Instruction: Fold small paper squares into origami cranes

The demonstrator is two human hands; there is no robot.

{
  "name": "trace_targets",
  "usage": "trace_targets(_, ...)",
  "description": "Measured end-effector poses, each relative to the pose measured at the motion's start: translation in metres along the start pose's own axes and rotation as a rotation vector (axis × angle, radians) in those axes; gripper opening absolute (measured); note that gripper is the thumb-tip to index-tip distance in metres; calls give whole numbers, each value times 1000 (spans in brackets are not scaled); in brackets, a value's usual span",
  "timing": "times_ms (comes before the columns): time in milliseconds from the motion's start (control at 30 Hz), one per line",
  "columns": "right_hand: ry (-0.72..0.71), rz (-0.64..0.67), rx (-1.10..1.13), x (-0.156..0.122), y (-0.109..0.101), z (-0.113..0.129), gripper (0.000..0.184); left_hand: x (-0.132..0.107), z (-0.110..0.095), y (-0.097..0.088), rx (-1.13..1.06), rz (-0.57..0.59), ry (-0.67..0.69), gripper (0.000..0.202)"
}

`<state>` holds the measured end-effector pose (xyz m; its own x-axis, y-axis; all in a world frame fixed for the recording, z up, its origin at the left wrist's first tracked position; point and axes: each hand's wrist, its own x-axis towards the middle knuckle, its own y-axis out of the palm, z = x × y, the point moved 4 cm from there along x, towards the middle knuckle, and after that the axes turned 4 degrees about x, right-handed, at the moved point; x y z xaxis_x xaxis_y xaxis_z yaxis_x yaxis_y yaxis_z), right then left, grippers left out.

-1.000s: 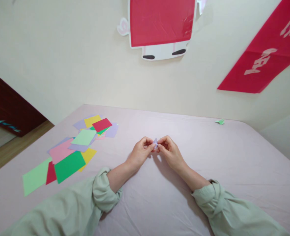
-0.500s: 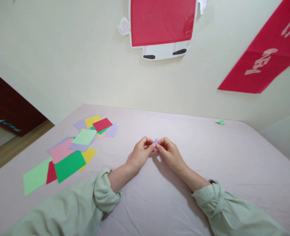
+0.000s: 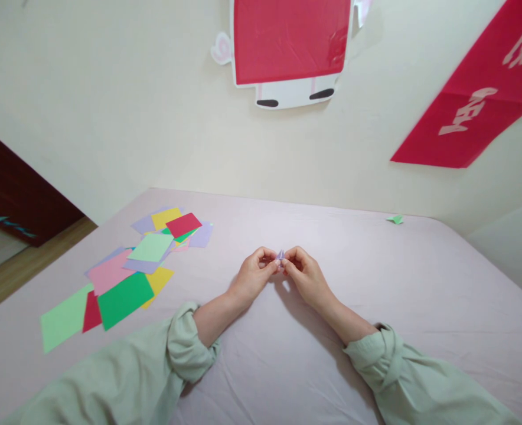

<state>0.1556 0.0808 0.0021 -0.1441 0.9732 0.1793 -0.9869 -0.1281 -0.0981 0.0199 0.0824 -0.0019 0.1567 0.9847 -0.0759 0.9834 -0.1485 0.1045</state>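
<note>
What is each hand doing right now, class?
Left hand: closed, pinching the small folded purple paper.
Right hand: closed, pinching the same paper from its other side.

Ahead of you, red-and-white cutout (image 3: 291, 44) on pale wall (image 3: 110, 118). Upper right, slanting red banner (image 3: 442, 127) with light lettering (image 3: 469, 111). Your far left: dark brown panel (image 3: 17, 189), wooden floor (image 3: 48, 251).

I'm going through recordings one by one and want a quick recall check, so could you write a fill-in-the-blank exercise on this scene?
1. The small folded piece between the left hand and the right hand is coloured ____.
2. The spread coloured sheets lie to the ____ of both hands.
3. The small green piece lies farther off, to the ____ of both hands.
4. The rolled-up sleeves are pale ____.

Missing words: purple; left; right; green.
</note>
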Motion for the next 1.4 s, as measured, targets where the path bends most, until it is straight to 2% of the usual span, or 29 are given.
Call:
trace_targets(300,-30,-4,-95,-3,1,5,11,2,1,-3,63,-25,35,15)
trace_targets(567,19,-1,-24,-2,3,6,17,1,-3,-1,90,-2,83,15)
trace_targets(1000,-22,1,-76,-1,1,4,14,1,1,-1,56,19,75,12)
trace_targets(1400,-10,-14,-81,-1,1,3,12,1,-4,-1,111,-7,81,12)
